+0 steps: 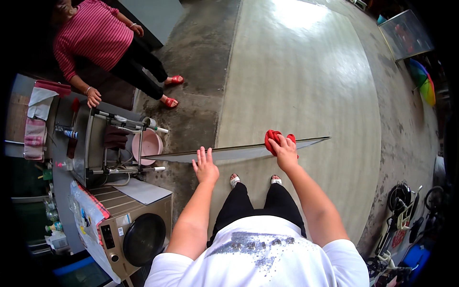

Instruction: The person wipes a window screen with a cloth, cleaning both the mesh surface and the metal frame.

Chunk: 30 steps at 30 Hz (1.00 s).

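1 head-worn fisheye view, downward over white shirt (260, 263) and floor (299, 91)

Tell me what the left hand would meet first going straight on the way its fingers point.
Probably the thin panel, whose edge the left hand overlaps in view, though depth is unclear. Past it, the dark concrete floor shows.

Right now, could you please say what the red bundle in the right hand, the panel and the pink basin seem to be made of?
Red bundle: probably soft, matte cloth, judging by its folds.
Panel: smooth, pale, perhaps glass or metal; unclear edge-on.
Pink basin: likely smooth plastic, given its even colour.
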Available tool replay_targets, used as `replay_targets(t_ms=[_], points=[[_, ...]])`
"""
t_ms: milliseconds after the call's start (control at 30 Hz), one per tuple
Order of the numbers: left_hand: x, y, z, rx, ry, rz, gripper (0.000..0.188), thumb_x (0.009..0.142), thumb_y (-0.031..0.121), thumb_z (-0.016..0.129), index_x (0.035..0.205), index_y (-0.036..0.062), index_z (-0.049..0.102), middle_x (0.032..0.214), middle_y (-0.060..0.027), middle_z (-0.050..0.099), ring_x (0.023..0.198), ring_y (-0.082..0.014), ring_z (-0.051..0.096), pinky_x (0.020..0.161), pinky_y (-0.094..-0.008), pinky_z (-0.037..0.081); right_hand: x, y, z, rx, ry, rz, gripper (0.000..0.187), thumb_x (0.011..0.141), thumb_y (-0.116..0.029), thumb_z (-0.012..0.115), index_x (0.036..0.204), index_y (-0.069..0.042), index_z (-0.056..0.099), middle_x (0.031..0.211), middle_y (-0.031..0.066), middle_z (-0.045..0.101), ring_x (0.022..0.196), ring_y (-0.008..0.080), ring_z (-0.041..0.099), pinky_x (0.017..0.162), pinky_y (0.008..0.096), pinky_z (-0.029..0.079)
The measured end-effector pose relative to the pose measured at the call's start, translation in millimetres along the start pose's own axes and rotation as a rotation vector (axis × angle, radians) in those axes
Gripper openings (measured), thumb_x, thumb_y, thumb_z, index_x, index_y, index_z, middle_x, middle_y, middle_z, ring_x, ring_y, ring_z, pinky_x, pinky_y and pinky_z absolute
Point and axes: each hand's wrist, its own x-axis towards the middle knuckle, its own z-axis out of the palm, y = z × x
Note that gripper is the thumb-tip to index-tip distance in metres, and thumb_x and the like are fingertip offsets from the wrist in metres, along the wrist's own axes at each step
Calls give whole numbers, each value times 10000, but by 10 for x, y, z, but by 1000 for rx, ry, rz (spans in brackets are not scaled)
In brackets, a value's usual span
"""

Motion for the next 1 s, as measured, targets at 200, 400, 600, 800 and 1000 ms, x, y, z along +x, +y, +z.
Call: replay_targets(t_ms=[200, 400, 600, 800, 1000], points=[[1, 237, -76, 70, -37, -104, 684, 786, 128, 573, 1417, 147, 309, 1556, -103, 191, 1443, -259, 166, 1138, -520, 153, -196, 705, -122, 19, 70, 70, 626, 736, 4, 575, 1296, -273, 523, 1374, 102, 429, 1198, 336, 430, 1023, 450, 343], [-12, 261, -1, 247, -108, -129, 725, 824, 201, 539, 1483, 130, 248, 1576, -106, 129, 1459, -257, 94, 1136, -511, 163, -187, 701, -150, 47, 177, -4, 603, 699, 13, 590, 1259, -208, 561, 1322, 125, 474, 1148, 347, 474, 972, 465, 384], [-5, 301, -388, 45, -216, -124, 671, 834, 137, 539, 1452, 133, 277, 1565, -111, 158, 1451, -252, 135, 1141, -490, 184, -61, -140, 29, 64, 151, -135, 608, 674, -21, 622, 1255, -194, 568, 1328, 141, 460, 1123, 348, 473, 918, 464, 393], [-77, 212, -495, 53, -312, -43, 793, 809, 96, 562, 1498, 242, 197, 1560, -175, 111, 1447, -315, 129, 1134, -478, 203, 155, -1144, 264, 77, 5, -253, 629, 715, -79, 621, 1315, -232, 509, 1367, 124, 424, 1164, 321, 448, 934, 460, 376], [-122, 130, -503, 165, -410, 15, 858, 812, 73, 556, 1514, 291, 115, 1563, -192, 78, 1450, -330, 108, 1137, -489, 183, 160, -1402, 218, 76, -56, -323, 605, 755, -87, 598, 1332, -237, 490, 1378, 117, 414, 1187, 322, 444, 963, 464, 370]])
